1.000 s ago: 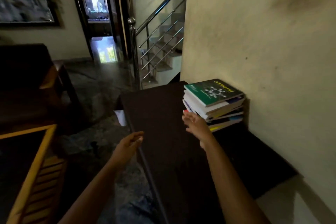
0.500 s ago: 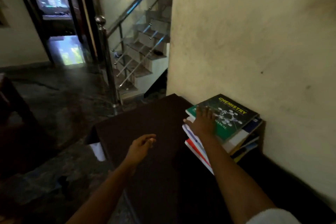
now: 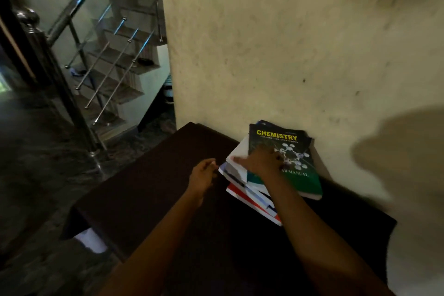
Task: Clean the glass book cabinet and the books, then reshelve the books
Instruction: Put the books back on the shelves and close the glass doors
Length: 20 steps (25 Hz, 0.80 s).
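My right hand lies flat on the chemistry book; left hand, fingers loose, empty, at its nine o'clock.

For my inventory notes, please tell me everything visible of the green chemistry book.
The chemistry book is a closed green softcover with yellow title CHEMISTRY, a white molecule drawing and LAB MANUAL below. It lies flat atop the book stack, close to the wall. The right hand rests on its cover.
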Each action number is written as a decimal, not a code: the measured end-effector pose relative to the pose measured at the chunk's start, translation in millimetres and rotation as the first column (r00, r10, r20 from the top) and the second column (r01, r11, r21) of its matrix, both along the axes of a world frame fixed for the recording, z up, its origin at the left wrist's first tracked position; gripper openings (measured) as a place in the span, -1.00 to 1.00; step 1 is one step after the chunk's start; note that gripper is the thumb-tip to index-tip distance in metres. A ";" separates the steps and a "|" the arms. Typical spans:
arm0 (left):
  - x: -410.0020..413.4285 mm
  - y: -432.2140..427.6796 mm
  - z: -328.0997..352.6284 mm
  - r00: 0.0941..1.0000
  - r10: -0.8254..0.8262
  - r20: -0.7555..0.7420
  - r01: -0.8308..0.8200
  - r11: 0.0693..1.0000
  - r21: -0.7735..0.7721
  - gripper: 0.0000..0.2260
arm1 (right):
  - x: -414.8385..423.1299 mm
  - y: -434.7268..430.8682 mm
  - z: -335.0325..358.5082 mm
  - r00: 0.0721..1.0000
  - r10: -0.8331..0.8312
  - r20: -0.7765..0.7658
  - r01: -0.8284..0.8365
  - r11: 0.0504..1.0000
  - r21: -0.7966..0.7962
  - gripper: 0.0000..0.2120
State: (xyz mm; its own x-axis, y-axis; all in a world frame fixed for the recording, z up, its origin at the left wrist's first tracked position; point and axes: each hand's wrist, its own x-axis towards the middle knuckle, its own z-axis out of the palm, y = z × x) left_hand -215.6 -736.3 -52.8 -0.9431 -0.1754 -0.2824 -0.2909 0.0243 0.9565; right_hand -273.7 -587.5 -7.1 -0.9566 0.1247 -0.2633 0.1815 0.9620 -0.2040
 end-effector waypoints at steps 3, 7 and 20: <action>-32.4 -0.1 -1.8 0.998 -0.063 -0.001 0.063 0.996 -0.064 -0.70 | 3.5 -13.1 -6.1 0.994 -0.063 0.090 0.055 0.995 0.085 -0.19; -79.7 10.8 -0.3 0.973 -0.230 -0.013 0.217 0.933 -0.287 -0.66 | 26.4 14.4 8.3 0.999 0.035 -0.037 -0.030 0.991 0.129 -0.61; -135.6 45.1 28.4 0.756 -0.654 0.020 0.572 0.645 -0.506 -0.58 | 91.2 37.9 33.5 0.835 -0.417 -0.359 0.420 0.905 -0.072 -0.64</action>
